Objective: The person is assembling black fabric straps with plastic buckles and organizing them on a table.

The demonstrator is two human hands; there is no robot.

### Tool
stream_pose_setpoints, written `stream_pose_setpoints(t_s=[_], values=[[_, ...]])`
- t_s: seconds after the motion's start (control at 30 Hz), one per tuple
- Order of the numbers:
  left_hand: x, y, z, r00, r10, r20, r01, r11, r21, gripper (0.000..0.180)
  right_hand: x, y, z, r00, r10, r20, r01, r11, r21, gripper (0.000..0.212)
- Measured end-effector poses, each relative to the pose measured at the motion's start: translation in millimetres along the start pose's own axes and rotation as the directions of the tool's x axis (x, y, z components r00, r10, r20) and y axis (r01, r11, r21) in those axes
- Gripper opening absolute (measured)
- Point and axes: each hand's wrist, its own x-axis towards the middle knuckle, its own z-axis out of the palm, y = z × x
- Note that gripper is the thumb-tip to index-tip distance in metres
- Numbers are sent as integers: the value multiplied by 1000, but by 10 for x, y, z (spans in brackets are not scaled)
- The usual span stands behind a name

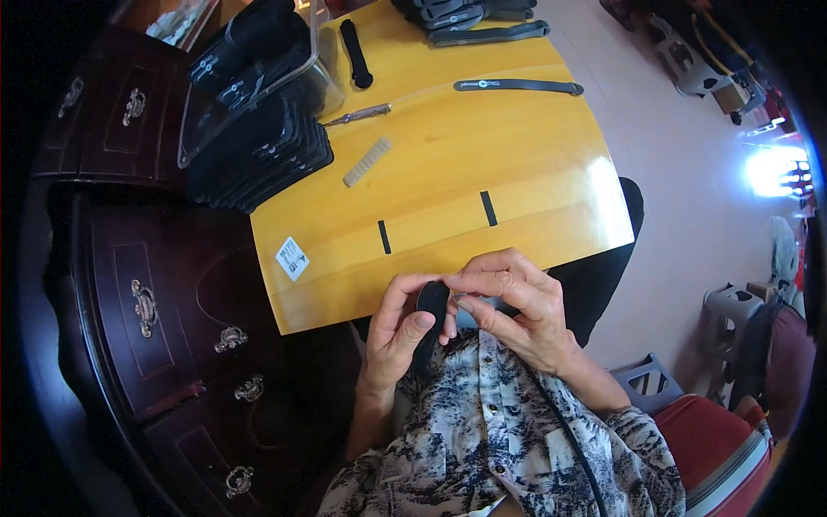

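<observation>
Black handle piece point(431, 310): 1 | left hand point(398, 332), right hand point(521, 302) grip it

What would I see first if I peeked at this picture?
First you would see two hands close together at the near edge of a shiny yellow wooden table: the left hand holds a long black piece while the right hand pinches its top. Next comes a big stack of black pieces at the table's far left, under a clear plastic tray. Dark wooden drawers with metal handles stand on the left.
</observation>
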Motion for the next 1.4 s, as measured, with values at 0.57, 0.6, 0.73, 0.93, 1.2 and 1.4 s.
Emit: stream_pose_setpoints(t_s=[0.57, 0.6, 0.73, 0.93, 1.2, 1.4], values=[[97, 74, 104, 1000, -6, 31, -1, 976, 217, 40, 87, 6, -170, 979, -205, 4, 203, 965, -166, 15], [110, 94, 94, 999, -36, 14, 33, 984, 173, 39, 88, -2, -165, 985, -169, 28, 171, 974, -150, 14], [186, 146, 93, 997, 10, -79, -8, 999, 34, 38, 153, -53, -168, 997, -75, 8, 75, 995, -68, 11], [219, 130, 15, 991, 77, -109, -63, 989, 131, 34, 161, -18, -142, 1000, -26, 10, 26, 998, -53, 12], [238, 111, 30, 984, 127, -122, -110, 984, 140, 39, 244, -12, -84, 992, -124, -21, 122, 989, -85, 20], [226, 81, 26, 996, -6, -87, 11, 998, 61, 33, 283, 6, -105, 995, -95, -9, 94, 992, -87, 17]])
